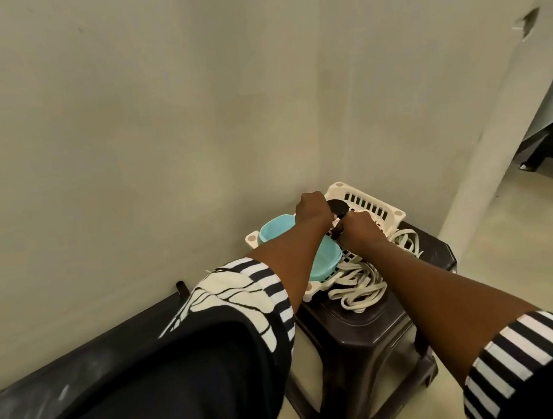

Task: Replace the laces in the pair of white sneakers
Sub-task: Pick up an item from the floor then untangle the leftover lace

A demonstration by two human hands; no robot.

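While your left hand [313, 209] and right hand [359, 231] meet over the basket [391, 212], grip unclear, white laces [358, 290] lie just beside your right.

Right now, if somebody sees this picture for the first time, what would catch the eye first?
The person's left grip and right grip meet over a white basket on a dark stool by the wall; what they hold is too small to tell. Light blue bowls sit in the basket, and white laces lie heaped on the stool beside it.
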